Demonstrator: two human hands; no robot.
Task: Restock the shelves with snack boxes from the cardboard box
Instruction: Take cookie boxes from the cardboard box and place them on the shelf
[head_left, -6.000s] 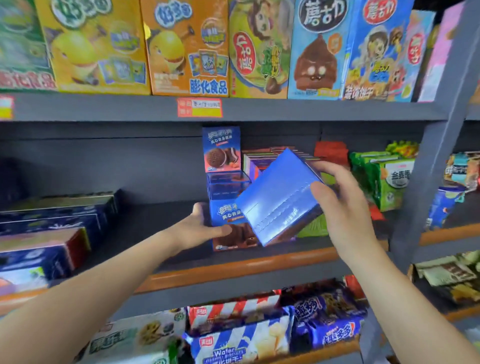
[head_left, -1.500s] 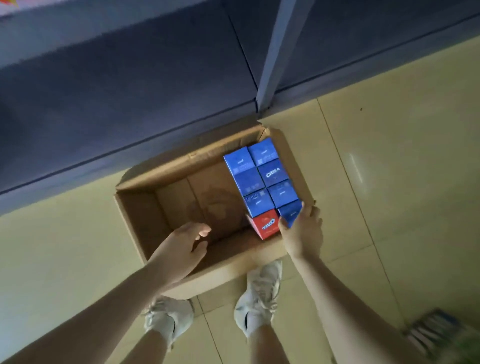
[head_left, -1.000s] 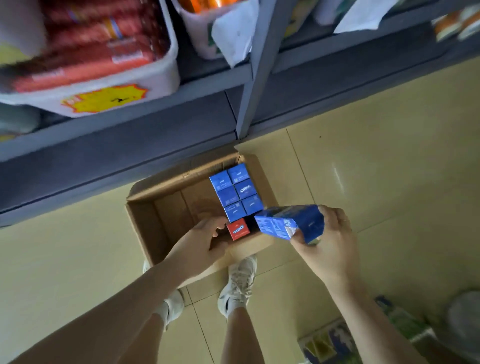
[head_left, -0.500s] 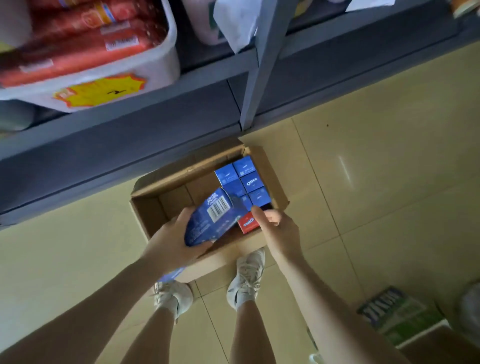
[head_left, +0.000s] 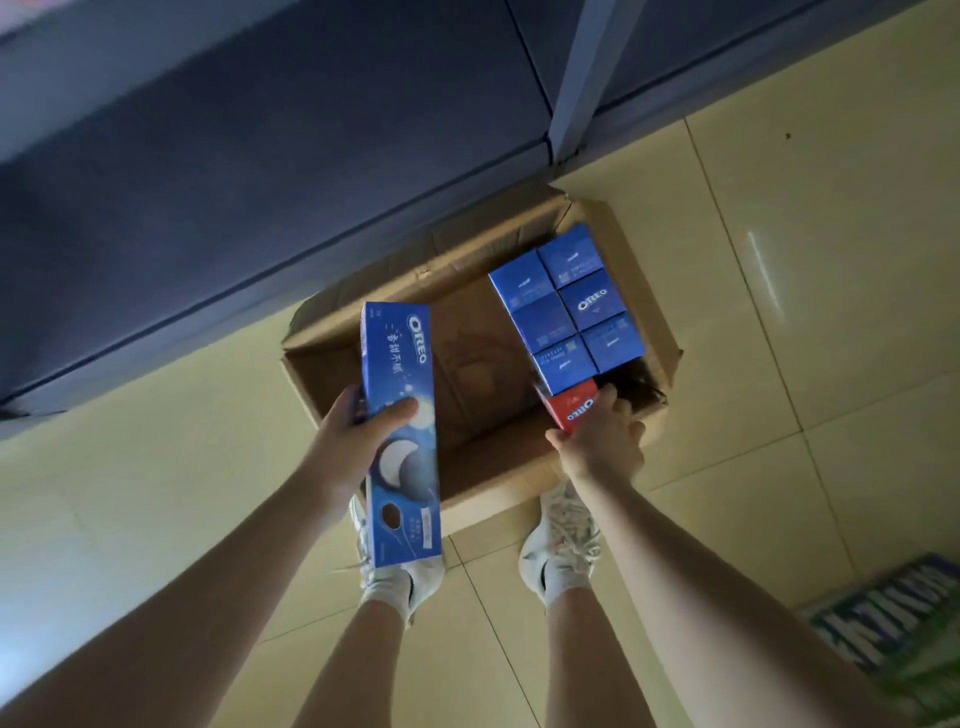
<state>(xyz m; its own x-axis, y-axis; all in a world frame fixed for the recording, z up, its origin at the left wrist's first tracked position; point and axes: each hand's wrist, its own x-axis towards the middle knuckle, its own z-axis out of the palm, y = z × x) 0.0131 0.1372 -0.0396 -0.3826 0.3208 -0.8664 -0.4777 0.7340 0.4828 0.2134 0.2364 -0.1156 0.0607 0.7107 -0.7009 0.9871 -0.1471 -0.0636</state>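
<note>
An open cardboard box sits on the floor against the shelf base. Several blue Oreo boxes stand on end along its right side, with one red Oreo box nearest me. My left hand grips a long blue Oreo box lengthwise, held above the carton's left edge. My right hand reaches into the carton, and its fingers curl round the red Oreo box. The carton's left half shows bare bottom.
The dark grey shelf base and a grey upright post stand just behind the carton. My two white shoes are at its near edge. A blue-and-green printed package lies on the tiled floor at lower right.
My left hand has lifted the blue Oreo box up and turned it face up. My right hand has stayed on the red box. The view has tilted down, away from the shelf bins.
</note>
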